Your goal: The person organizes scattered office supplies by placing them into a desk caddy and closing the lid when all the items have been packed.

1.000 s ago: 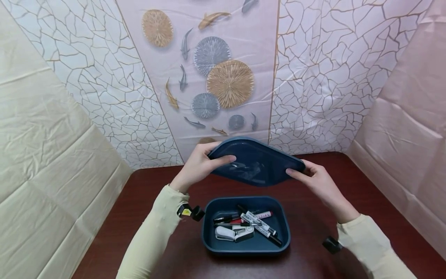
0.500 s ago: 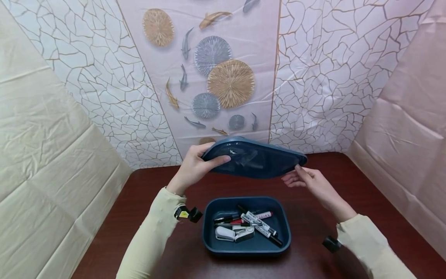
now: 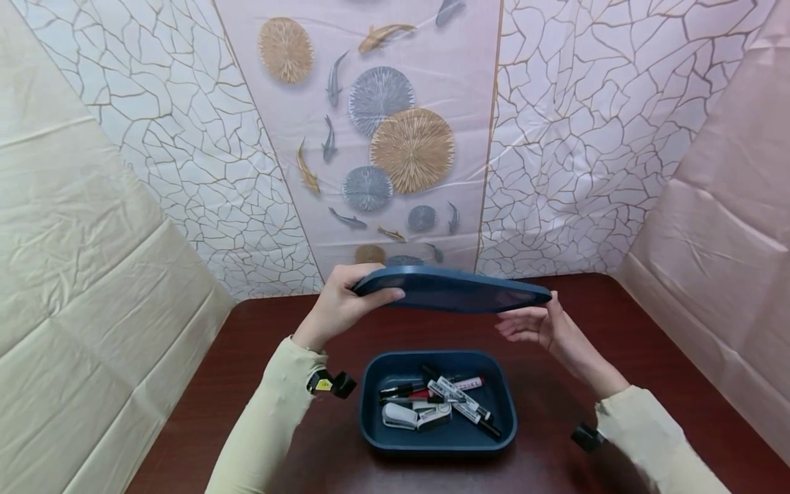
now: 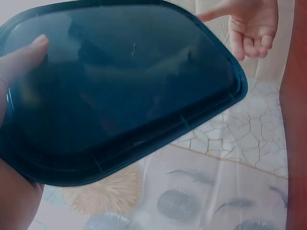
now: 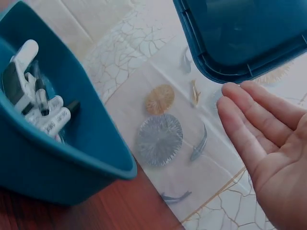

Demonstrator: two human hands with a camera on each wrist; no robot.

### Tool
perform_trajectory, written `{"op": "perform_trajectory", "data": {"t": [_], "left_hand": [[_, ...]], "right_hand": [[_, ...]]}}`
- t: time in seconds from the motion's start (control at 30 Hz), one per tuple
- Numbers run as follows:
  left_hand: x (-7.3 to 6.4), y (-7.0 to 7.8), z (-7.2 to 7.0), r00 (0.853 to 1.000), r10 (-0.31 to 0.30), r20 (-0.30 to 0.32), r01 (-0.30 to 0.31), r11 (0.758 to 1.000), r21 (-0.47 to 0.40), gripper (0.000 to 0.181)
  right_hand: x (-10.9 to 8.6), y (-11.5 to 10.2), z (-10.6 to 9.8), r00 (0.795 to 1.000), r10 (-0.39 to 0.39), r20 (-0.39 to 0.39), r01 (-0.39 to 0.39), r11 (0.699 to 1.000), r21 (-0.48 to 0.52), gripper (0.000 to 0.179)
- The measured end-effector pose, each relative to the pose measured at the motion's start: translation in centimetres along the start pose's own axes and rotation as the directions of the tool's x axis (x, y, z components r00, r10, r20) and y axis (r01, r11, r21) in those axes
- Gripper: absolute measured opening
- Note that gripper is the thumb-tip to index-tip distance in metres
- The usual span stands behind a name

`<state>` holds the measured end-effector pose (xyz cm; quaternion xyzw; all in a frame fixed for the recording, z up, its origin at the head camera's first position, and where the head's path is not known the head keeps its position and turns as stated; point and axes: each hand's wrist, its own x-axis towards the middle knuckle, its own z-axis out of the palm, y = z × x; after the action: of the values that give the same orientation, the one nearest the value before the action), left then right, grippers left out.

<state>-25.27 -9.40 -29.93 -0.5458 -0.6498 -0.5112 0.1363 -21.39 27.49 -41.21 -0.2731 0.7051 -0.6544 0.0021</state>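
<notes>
A dark blue plastic lid (image 3: 457, 291) is held up above and behind a matching box (image 3: 506, 432), its underside tilted toward the head camera. My left hand (image 3: 342, 302) grips its left end, the thumb on the underside and the fingers hidden behind. At the other end, my right hand (image 3: 558, 336) has its thumb up at the lid's corner; its fingers extend below, holding nothing. The right wrist view shows that hand's palm (image 5: 283, 153) with straight fingers beneath the lid (image 5: 240, 33). Inside the box lie several markers and pens (image 3: 459, 399) and a white stapler-like item (image 3: 400, 416).
The box stands on a dark red-brown table (image 3: 247, 384). Behind the table hangs a patterned cloth (image 3: 395, 137) with fish and round motifs. Cream cloth walls (image 3: 111, 274) close in the left and right sides.
The lid has tilted flatter, showing less of its underside. My right hand has loosened its grip, its fingers dropping below the lid while the thumb stays at the corner. My left hand keeps hold.
</notes>
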Motion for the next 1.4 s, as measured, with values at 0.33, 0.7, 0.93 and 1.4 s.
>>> {"op": "perform_trajectory", "data": {"t": [0.33,0.7,0.93,1.4], "left_hand": [[-0.3,-0.1,-0.2,0.954,0.240,0.181,-0.226,0.969,-0.097,0.032],[-1.1,0.7,0.1,0.897,0.273,0.346,-0.273,0.961,-0.051,0.017],[-1.6,1.6,1.0,0.844,0.297,0.447,-0.372,0.924,0.089,0.019],[-2.8,2.0,2.1,0.811,0.317,0.492,-0.491,0.826,0.276,0.023]], "right_hand": [[0.5,0.0,0.2,0.971,0.171,0.164,-0.200,0.963,0.180,0.089],[0.5,-1.0,1.8,0.897,0.439,-0.048,-0.441,0.884,-0.158,0.064],[0.2,-0.9,1.0,0.918,0.387,0.081,-0.393,0.917,0.064,0.044],[0.3,-0.6,1.1,0.945,0.306,0.115,-0.327,0.888,0.324,0.026]]}}
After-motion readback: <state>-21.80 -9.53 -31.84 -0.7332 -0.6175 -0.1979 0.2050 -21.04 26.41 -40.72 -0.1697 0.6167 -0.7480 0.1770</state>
